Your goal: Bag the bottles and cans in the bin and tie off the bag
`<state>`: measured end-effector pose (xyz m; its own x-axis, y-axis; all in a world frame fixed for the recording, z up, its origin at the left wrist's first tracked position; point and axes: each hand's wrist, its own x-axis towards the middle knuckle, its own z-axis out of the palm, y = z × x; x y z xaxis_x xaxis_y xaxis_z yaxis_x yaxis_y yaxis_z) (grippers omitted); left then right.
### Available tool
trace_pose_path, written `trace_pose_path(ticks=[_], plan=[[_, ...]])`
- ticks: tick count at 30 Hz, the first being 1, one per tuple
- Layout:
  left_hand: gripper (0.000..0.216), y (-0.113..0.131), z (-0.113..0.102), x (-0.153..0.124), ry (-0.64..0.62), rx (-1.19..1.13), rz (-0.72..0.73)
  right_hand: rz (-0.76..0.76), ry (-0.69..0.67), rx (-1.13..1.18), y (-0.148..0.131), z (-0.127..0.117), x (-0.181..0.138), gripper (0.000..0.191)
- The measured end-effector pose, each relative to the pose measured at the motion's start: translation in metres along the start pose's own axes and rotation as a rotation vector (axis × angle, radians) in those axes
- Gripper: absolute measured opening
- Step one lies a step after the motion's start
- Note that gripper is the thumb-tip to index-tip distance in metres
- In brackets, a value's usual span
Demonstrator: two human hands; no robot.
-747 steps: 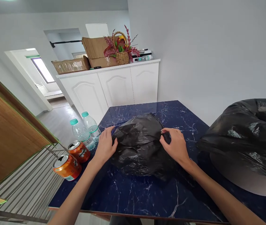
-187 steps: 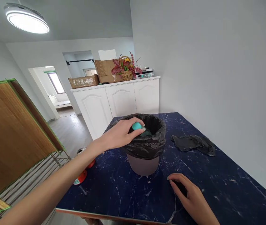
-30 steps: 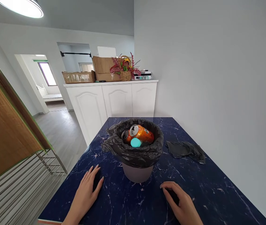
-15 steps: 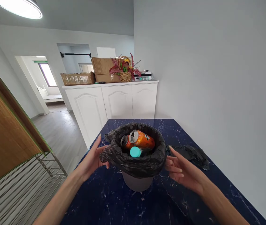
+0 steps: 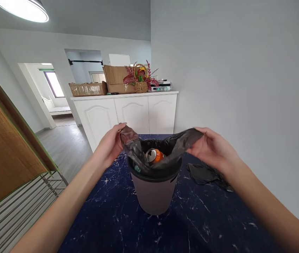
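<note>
Head: bag edge (image 5: 162,163) above bin rim (image 5: 153,179)

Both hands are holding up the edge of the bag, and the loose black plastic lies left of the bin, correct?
Not quite: the head view shows the loose black plastic right of the bin, not left. The left hand and right hand do hold up the edge of the bag.

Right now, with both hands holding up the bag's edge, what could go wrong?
The black bag looks thin where the left hand and right hand hold its edge, so it might tear. The orange can sits near the opening and could roll out if one side drops. Neither hand steadies the bin, so a tug might tip it.
</note>
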<state>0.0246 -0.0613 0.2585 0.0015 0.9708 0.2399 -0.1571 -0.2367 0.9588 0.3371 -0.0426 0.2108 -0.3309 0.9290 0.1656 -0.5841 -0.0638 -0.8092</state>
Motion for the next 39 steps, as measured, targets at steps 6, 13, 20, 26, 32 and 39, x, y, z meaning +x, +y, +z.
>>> trace_pose_path(ticks=[6,13,20,26,32,39], plan=[[0.024,-0.004,0.016,0.018,0.061,-0.115,0.01,-0.084,0.119,0.2,-0.01,0.01,0.033,0.022],[0.015,-0.025,0.012,0.046,0.209,-0.305,0.014,-0.106,0.246,0.299,0.001,-0.008,0.058,0.023],[0.022,-0.033,0.034,0.083,0.294,-0.368,0.008,-0.103,0.447,0.379,0.008,-0.021,0.097,0.023],[0.023,-0.04,0.044,0.096,0.281,-0.359,0.005,-0.092,0.466,0.371,0.014,-0.015,0.108,0.037],[0.017,-0.048,0.074,0.101,0.101,-0.263,-0.017,-0.023,0.397,0.329,0.04,0.008,0.118,0.033],[0.017,-0.015,0.075,0.119,0.087,-0.326,0.103,-0.123,0.299,0.326,0.024,0.018,0.115,0.02]])
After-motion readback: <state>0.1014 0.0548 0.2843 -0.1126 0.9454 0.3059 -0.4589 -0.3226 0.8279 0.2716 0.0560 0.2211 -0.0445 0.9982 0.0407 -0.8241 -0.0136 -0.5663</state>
